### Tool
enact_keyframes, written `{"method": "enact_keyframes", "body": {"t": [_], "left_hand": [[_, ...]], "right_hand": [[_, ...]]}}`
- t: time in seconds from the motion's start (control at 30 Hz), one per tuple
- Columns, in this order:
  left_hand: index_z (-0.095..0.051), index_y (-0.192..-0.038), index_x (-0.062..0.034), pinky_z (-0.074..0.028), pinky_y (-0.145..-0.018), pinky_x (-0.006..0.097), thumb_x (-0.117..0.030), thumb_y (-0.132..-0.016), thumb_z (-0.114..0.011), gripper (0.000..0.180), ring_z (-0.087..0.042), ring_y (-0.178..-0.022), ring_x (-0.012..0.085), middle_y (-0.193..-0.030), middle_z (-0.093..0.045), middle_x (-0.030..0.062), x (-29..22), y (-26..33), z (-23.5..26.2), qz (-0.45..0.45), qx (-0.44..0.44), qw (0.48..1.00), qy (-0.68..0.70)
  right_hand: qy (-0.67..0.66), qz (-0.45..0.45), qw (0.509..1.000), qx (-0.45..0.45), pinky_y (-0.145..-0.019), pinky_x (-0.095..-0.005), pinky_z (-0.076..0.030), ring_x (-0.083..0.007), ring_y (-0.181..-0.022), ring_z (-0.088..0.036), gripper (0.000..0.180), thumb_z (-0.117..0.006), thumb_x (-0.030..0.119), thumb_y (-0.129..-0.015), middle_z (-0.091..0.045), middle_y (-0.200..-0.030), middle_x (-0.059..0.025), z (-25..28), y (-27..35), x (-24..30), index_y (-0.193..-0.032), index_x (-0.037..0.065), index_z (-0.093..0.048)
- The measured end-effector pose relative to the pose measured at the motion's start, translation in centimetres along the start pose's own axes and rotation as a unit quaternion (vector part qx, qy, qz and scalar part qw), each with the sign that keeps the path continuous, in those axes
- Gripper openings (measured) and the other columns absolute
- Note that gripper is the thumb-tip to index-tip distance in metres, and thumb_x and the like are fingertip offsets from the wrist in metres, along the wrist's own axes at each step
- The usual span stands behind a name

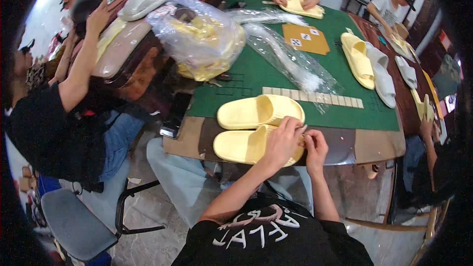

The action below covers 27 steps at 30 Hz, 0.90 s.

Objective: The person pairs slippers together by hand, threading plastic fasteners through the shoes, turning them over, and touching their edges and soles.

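Two yellow slide sandals lie side by side at the table's near edge: the farther slide (239,114) and the nearer slide (231,148). Over the strap of the nearer one rests my left hand (280,143), its thumb and fingers pinched together. My right hand (316,150) is close beside it at the slide's right end, with its fingertips also closed in a pinch. Whatever lies between the fingers is too small to make out. Just beyond the slides is a row of small cream tags (313,97).
Clear plastic bags with white strands (290,64) cross the green mat (217,101). A bulging bag of yellow items (202,44) stands left. Card with printed squares (320,44), a yellow slide (357,61) and a grey slide (382,76) lie farther off. Co-workers sit around; a chair (79,224) stands left.
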State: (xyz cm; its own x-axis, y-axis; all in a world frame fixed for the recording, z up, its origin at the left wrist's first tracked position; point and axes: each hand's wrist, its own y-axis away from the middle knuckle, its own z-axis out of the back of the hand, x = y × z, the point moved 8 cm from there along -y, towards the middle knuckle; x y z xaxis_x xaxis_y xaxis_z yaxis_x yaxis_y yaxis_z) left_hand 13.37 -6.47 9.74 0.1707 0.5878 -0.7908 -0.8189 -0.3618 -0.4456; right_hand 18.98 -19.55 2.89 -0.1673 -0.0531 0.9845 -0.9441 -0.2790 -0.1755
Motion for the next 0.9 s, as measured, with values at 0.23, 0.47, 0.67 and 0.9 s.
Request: {"method": "enact_keyframes", "body": {"t": [0.23,0.47,0.67,0.9], "left_hand": [[-0.059,-0.086,0.0025,-0.045,-0.055,0.031,0.003,-0.083,-0.059,0.003,-0.057,-0.061,0.0218,-0.072,-0.056,0.0112,-3.9,0.8,7.9,-0.046,-0.131,0.986,0.093],[-0.054,-0.117,0.0063,-0.046,-0.074,0.027,0.002,-0.091,-0.043,0.028,-0.058,-0.081,0.0160,-0.092,-0.059,0.0128,-10.2,1.0,16.2,-0.133,-0.081,0.917,0.367],[-0.062,-0.089,-0.0099,-0.048,-0.072,0.037,-0.044,-0.095,-0.045,0.039,-0.050,-0.088,0.0237,-0.103,-0.054,0.0153,-16.8,1.9,20.0,-0.395,-0.029,0.799,0.452],[-0.068,-0.097,-0.0132,-0.045,-0.077,0.028,-0.037,-0.099,-0.039,0.038,-0.053,-0.094,0.0183,-0.103,-0.064,0.0029,-20.2,4.2,21.0,-0.398,-0.068,0.788,0.466]], "right_hand": [[-0.079,-0.010,0.997,-0.004,-0.061,-0.0203,-0.045,-0.0067,-0.065,-0.053,0.003,-0.053,0.003,-0.091,-0.055,-0.079,0.0003,0.4,-0.2,-1.2,-0.092,0.001,-0.056],[-0.040,0.006,0.999,0.009,-0.061,-0.0201,-0.042,-0.0062,-0.065,-0.051,0.004,-0.051,0.002,-0.091,-0.053,-0.074,0.0008,0.0,-0.5,-0.8,-0.092,0.001,-0.055],[-0.028,0.016,0.999,0.002,-0.061,-0.0192,-0.041,-0.0057,-0.064,-0.049,0.005,-0.051,0.003,-0.092,-0.052,-0.074,0.0007,0.4,-0.5,-0.5,-0.090,0.002,-0.056],[-0.022,0.019,0.999,0.014,-0.059,-0.0196,-0.039,-0.0061,-0.063,-0.047,0.005,-0.051,0.004,-0.092,-0.051,-0.072,0.0005,-0.4,-0.5,-1.3,-0.091,0.001,-0.056]]}}
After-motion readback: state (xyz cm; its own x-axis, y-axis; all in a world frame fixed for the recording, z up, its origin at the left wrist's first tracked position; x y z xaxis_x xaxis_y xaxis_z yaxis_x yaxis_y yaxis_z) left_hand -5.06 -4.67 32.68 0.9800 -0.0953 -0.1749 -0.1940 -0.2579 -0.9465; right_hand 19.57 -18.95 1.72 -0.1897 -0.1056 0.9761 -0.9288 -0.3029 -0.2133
